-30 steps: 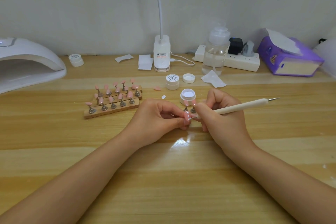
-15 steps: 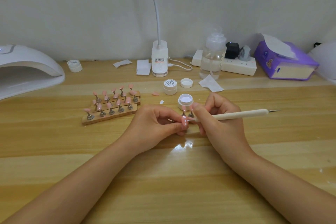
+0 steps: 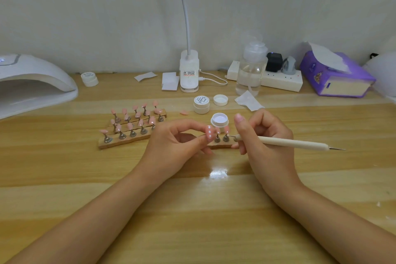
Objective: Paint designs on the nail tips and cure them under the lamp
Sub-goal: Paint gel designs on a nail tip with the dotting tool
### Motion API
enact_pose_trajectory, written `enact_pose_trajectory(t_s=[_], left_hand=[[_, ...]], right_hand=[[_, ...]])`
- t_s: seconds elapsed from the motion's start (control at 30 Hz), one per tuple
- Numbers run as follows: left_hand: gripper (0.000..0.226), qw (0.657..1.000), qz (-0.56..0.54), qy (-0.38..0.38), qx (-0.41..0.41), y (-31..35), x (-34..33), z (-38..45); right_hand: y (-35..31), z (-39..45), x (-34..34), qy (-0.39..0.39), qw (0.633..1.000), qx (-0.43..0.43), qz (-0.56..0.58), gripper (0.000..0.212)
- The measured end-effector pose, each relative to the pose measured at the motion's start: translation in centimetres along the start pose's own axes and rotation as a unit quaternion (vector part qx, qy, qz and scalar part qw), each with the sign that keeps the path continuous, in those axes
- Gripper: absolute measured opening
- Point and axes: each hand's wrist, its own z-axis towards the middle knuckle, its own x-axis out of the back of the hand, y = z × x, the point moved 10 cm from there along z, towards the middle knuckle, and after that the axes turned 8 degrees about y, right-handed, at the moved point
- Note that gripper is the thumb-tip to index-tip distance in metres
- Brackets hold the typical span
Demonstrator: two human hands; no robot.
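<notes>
My left hand (image 3: 177,146) pinches a pink nail tip (image 3: 209,132) that bears three white dots, held upright over a small wooden stand (image 3: 220,145). Two more pink tips on metal pegs stand on that strip. My right hand (image 3: 263,139) grips a cream dotting pen (image 3: 293,142), its working tip close to the right-hand peg. An open jar of white gel (image 3: 219,119) sits just behind the hands. The white curing lamp (image 3: 32,85) stands at the far left.
Three wooden strips with several pink tips (image 3: 132,124) lie left of the hands. A closed gel jar (image 3: 201,104), a loose lid (image 3: 220,100), a loose tip (image 3: 184,112), a desk lamp base (image 3: 189,73), a pump bottle (image 3: 251,66), a power strip (image 3: 280,79) and a tissue pack (image 3: 334,75) line the back.
The pen tip has drawn away to the right from the held nail tip. My left hand has turned the tip so its three white dots face the camera.
</notes>
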Motion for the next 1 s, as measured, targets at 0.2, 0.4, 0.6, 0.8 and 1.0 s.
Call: enact_pose_trajectory(t_s=[0.2, 0.4, 0.6, 0.8, 1.0], left_hand=[[0.005, 0.998, 0.006, 0.05, -0.043, 0.5, 1.5, 0.7], [0.023, 0.989, 0.107, 0.063, -0.083, 0.7, 2.1, 1.1], [0.028, 0.99, 0.127, 0.047, -0.047, -0.5, 1.5, 1.3], [0.034, 0.988, 0.148, 0.025, -0.022, -1.3, 0.9, 1.4], [0.034, 0.984, 0.177, 0.016, -0.035, -1.3, 0.6, 1.6]], right_hand=[[-0.1, 0.4, 0.6, 0.019, 1.0, 0.016, 0.001, 0.03], [0.0, 0.4, 0.5, 0.015, 1.0, 0.015, 0.001, 0.03], [0.2, 0.5, 0.5, 0.014, 1.0, 0.012, 0.004, 0.029], [0.3, 0.4, 0.4, 0.012, 1.0, 0.006, 0.006, 0.029], [0.4, 0.4, 0.4, 0.011, 1.0, 0.007, 0.0, 0.029]])
